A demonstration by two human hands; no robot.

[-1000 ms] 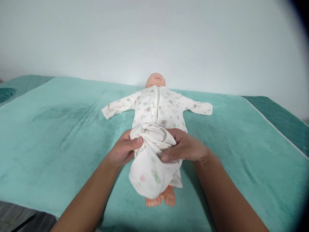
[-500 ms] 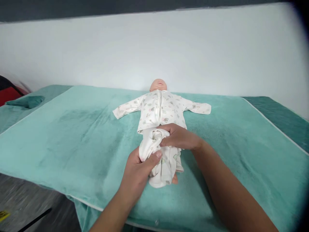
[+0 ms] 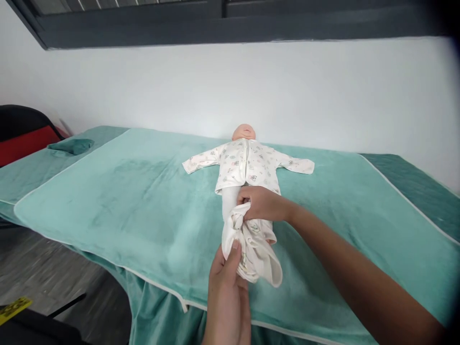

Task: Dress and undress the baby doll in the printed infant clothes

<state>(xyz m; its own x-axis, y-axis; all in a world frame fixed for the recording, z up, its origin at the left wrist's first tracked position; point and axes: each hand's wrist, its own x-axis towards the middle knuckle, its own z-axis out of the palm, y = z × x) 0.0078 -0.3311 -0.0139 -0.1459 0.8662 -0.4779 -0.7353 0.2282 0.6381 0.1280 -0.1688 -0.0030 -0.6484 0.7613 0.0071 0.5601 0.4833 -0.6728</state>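
Note:
A baby doll (image 3: 244, 132) lies on its back with its head by the wall, wearing a white printed jacket (image 3: 233, 165) with both sleeves spread. One plain white leg (image 3: 230, 197) of the doll shows below the jacket. White printed baby trousers (image 3: 256, 249) are bunched around the lower legs, with a loose fold hanging toward the front right. My left hand (image 3: 230, 287) grips the bunched cloth from below, thumb on top. Higher up, near the jacket hem, my right hand (image 3: 264, 203) pinches the gathered edge of the trousers. The doll's feet are mostly hidden by cloth.
A light green sheet (image 3: 143, 206) covers the table and drapes over its front edge. Behind stands a white wall (image 3: 230, 86) below a dark window frame (image 3: 161, 24). A red and black chair (image 3: 28, 139) is at the left. A black object with a yellow label (image 3: 14, 309) sits lower left.
The view has tilted up, showing more window frame. My left hand has turned more upright and shifted right relative to the doll. More of the white leg shows, and the trousers' loose fold swings right.

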